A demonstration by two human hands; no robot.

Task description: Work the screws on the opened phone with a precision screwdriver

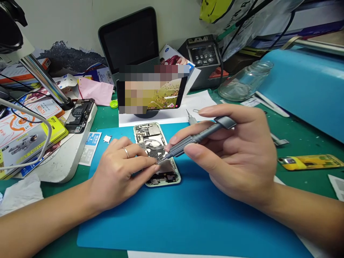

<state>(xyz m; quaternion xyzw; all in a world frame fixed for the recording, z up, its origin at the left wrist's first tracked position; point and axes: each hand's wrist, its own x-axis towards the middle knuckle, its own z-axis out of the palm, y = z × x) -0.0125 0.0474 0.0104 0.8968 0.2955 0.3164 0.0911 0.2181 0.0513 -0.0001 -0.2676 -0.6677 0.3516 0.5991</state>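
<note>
Opened phone (168, 167), its inner parts exposed, lies on the blue mat (188, 222), toward the mat's far side, with its long side running away from the person and slightly slanted. The right hand (242, 154) grips a grey screwdriver (185, 144) between thumb and fingers, the forefinger bent over toward its back end. The screwdriver slants down to the left, its tip over the phone. The left hand (118, 173), with a ring on one finger, has its thumb and forefinger closed together at the screwdriver's tip, above the phone; whether they pinch something tiny cannot be told.

A small metal piece (107, 138) rests on the mat near its far left corner. Just beyond the mat's far edge are a second screwdriver (191, 119), pointing up, and a propped-up device (163, 97) with a lit, partly blurred screen. Farther beyond the mat stands a dark-screened display (130, 44). To the mat's left, another opened phone body (80, 114) lies on a white base (64, 166), near a yellow box (34, 145). To the mat's right lies a yellow item (311, 162); a glass jar (245, 81) lies tilted beyond the mat's far right part.
</note>
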